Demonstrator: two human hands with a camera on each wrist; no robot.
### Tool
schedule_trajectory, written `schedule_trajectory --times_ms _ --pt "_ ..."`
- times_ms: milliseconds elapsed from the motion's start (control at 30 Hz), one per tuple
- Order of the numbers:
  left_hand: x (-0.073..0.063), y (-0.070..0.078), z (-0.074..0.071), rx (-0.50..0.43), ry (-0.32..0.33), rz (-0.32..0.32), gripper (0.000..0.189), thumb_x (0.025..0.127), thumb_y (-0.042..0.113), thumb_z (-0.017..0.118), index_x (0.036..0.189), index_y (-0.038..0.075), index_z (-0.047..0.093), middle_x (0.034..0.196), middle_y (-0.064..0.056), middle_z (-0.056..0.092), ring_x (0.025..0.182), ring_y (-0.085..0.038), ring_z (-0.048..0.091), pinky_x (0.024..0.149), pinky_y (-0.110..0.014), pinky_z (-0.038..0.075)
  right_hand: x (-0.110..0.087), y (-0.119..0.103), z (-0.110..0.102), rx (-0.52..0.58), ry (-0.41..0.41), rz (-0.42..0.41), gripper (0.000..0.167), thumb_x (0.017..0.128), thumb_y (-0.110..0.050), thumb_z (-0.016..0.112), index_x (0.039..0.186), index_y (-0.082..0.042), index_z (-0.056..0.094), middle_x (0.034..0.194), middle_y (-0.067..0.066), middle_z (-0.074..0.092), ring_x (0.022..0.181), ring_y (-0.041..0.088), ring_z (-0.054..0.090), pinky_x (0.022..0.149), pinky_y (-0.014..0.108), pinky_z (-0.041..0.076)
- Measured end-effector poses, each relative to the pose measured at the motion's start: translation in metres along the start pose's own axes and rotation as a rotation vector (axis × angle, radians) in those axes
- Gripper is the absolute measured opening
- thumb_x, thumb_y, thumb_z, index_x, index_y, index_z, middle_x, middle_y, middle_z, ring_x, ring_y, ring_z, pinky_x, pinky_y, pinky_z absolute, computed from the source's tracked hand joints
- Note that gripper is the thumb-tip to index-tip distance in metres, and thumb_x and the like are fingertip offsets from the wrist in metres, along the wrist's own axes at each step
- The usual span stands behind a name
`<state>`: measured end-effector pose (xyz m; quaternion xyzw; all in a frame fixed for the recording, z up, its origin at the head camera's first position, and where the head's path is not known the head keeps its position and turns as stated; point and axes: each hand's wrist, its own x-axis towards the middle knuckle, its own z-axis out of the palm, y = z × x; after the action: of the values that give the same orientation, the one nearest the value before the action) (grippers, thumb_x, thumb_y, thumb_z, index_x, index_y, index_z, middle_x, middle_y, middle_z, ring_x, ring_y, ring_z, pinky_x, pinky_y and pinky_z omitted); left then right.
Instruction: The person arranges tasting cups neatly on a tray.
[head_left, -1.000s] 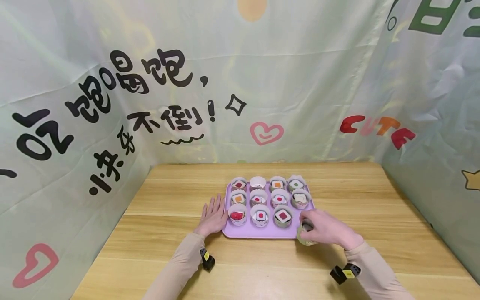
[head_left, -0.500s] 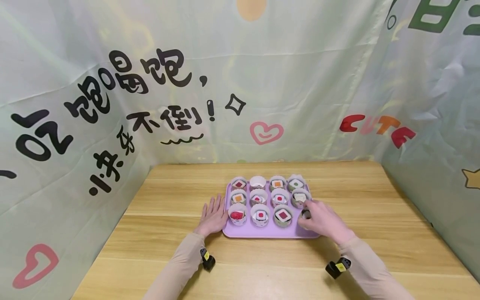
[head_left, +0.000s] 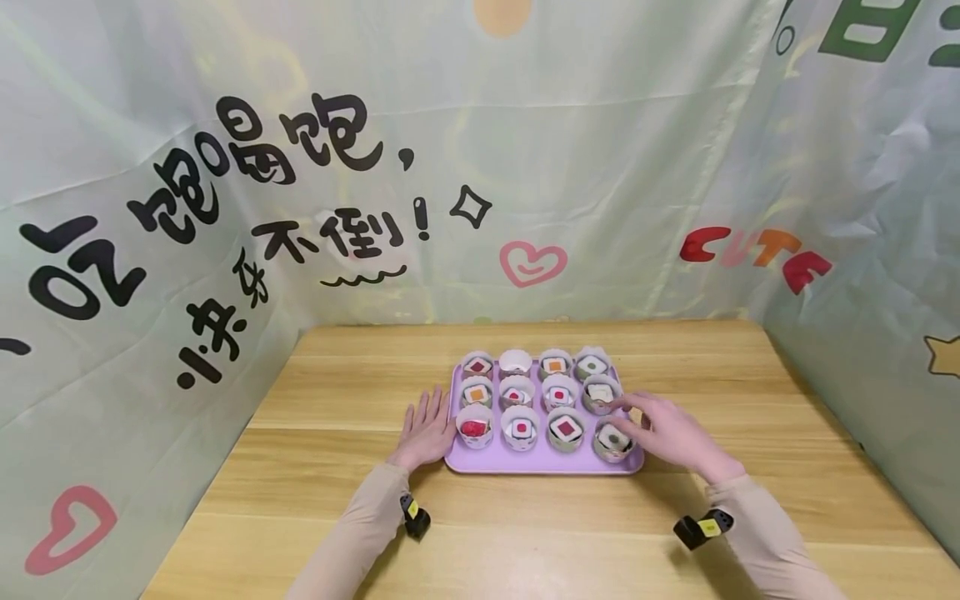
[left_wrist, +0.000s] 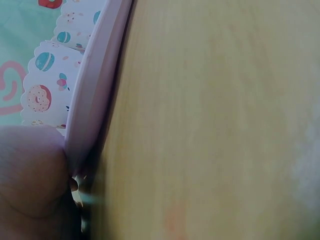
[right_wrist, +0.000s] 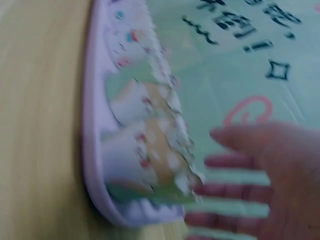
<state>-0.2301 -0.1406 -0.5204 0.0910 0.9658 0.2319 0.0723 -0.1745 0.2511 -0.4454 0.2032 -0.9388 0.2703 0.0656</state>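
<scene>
A lilac tray (head_left: 543, 467) on the table carries several scallop-edged paper baking cups in rows. Beside the tray's left end my left hand (head_left: 425, 435) lies flat, fingers straight; the left wrist view shows its thumb side against the tray rim (left_wrist: 95, 80). My right hand (head_left: 682, 437) hovers at the front right corner, fingers apart and holding nothing. Nearest to it stands a greenish paper cup (head_left: 612, 454) with a white square piece (head_left: 615, 438) inside. In the right wrist view the spread fingers are just off the rim of the corner cup (right_wrist: 145, 155).
Other cups hold white squares with red, orange or green centres. A red piece (head_left: 473, 429) fills the front left cup, and a white-looking cup (head_left: 515, 362) stands in the back row. A wooden table (head_left: 510, 533) lies beneath; printed cloth (head_left: 600, 183) hangs around it.
My right hand has moved the greenish cup from the tray's front edge into the front right corner, let go of it and drawn back to the right. The left hand has stayed still.
</scene>
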Motion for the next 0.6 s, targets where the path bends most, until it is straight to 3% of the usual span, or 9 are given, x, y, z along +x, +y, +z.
schedule_trajectory --times_ms 133,233,333,600 --pt "0.001 -0.001 0.001 0.005 0.002 0.001 0.062 0.106 0.037 0.027 0.162 0.012 0.019 0.172 -0.008 0.005 0.160 -0.032 -0.002 0.128 -0.054 -0.006 -0.007 0.013 -0.007 0.120 -0.053 -0.140 0.039 0.090 -0.020 0.075 0.124 -0.003 0.067 0.108 0.013 0.068 0.073 0.002 0.053 0.057 0.021 0.045" --pt "0.002 -0.003 0.002 0.007 0.004 0.000 0.062 0.106 0.038 0.028 0.162 0.012 0.020 0.172 -0.008 0.005 0.160 -0.032 -0.002 0.128 -0.054 -0.006 -0.010 0.017 -0.008 0.145 -0.100 -0.184 0.055 0.084 -0.024 0.082 0.128 0.002 0.063 0.116 0.018 0.067 0.075 0.005 0.055 0.057 0.020 0.047" --pt "0.002 -0.003 0.003 0.005 0.008 0.001 0.062 0.106 0.038 0.028 0.162 0.012 0.020 0.172 -0.008 0.005 0.160 -0.033 -0.002 0.128 -0.054 -0.006 -0.010 0.019 -0.006 0.112 -0.126 -0.174 0.064 0.079 -0.031 0.086 0.130 0.001 0.063 0.116 0.014 0.067 0.075 0.006 0.053 0.057 0.018 0.045" --pt "0.005 -0.005 0.004 0.011 0.005 0.002 0.062 0.106 0.037 0.028 0.162 0.012 0.020 0.172 -0.009 0.005 0.160 -0.033 -0.002 0.128 -0.055 -0.006 -0.008 0.017 -0.001 0.033 -0.097 -0.120 0.064 0.077 -0.034 0.087 0.129 -0.004 0.066 0.100 0.001 0.066 0.072 0.003 0.050 0.059 0.018 0.038"
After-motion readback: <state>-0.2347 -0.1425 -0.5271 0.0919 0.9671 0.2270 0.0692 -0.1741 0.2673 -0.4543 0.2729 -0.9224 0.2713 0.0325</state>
